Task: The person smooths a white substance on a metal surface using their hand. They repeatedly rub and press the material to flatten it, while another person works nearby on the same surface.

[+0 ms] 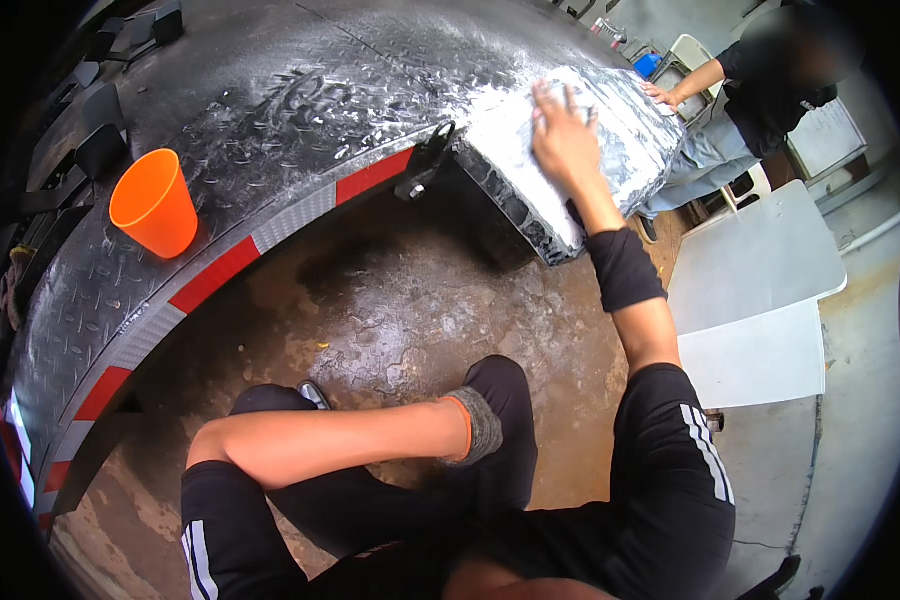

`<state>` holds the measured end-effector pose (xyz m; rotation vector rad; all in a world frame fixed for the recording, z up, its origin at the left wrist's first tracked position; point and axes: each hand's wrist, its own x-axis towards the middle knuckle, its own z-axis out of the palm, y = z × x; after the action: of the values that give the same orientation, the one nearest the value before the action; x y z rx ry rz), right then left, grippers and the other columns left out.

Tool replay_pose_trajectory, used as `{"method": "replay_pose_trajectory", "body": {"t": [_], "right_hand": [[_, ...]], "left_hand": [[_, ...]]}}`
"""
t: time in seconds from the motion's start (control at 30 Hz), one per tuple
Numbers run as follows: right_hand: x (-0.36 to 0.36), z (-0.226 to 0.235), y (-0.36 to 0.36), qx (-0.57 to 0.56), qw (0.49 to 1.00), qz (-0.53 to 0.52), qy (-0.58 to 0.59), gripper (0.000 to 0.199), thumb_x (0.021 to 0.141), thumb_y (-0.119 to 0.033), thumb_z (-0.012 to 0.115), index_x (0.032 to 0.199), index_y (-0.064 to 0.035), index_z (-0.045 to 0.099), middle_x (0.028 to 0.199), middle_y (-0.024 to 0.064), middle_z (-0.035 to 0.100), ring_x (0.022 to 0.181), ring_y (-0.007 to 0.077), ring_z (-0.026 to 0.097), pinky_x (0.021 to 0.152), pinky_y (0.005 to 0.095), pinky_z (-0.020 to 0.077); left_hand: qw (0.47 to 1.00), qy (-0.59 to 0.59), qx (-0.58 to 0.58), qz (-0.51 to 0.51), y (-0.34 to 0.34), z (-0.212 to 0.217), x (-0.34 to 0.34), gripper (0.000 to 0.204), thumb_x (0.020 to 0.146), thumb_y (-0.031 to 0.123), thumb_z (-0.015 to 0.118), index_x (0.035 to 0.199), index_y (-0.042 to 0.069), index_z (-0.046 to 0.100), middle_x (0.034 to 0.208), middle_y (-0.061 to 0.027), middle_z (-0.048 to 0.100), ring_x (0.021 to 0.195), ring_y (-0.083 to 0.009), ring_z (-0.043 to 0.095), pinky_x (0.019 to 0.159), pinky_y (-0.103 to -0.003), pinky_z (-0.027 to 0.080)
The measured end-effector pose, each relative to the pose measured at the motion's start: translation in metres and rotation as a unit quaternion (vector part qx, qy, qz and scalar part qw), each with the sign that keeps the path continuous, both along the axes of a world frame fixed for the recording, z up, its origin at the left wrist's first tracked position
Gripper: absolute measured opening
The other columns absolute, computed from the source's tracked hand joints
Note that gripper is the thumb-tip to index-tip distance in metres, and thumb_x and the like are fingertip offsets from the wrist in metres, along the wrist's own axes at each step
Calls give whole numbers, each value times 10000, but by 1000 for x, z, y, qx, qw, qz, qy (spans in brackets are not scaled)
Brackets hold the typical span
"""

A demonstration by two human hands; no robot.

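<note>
My right hand (567,140) lies palm down with fingers apart on a white-smeared box-like block (530,165). White paste or powder coats the block's top, and its dark side shows below. A black band wraps my right forearm. Across my lap, my left forearm ends in a grey knit cuff with an orange edge (482,428), against my dark-trousered knee. The fingers of my left hand are hidden, so I cannot tell whether it holds anything.
An orange bucket (160,215) stands on the black tread-plate deck (260,90), edged with red and silver strips. Opposite, another person's hand (660,97) touches the block's far end. White folding tables (760,260) stand at right. The floor (390,320) is stained brown.
</note>
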<state>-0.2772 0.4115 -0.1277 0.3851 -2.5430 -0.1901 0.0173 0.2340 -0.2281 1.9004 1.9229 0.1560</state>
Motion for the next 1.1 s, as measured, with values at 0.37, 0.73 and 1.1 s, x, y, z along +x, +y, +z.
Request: {"method": "replay_pose_trajectory", "body": {"t": [0.37,0.73,1.1], "right_hand": [[10,3,0,52,995,30,-77,487,1063,-401,286,1525,-275,379,1544,4,423,1502,236,239,1213,594,88],[3,8,16,113,985,104,-78,473,1062,-427,291,1517,-327,380,1558,-78,395,1503,219,237,1204,622,77],[-24,33,12,56,998,39,-11,448,1051,-376,344,1481,-306,449,1507,-47,474,1487,244,281,1193,626,125]], "left_hand": [[999,-8,-34,-9,-10,9,-4,158,728,69,658,844,19,755,839,-180,732,811,-353,722,658,-471,558],[999,3,-33,9,-11,11,-2,144,719,79,661,810,27,759,813,-176,731,771,-354,721,645,-462,559],[1000,-4,-19,-19,2,15,-3,150,714,76,664,816,22,761,828,-186,728,763,-346,722,623,-463,556]]}}
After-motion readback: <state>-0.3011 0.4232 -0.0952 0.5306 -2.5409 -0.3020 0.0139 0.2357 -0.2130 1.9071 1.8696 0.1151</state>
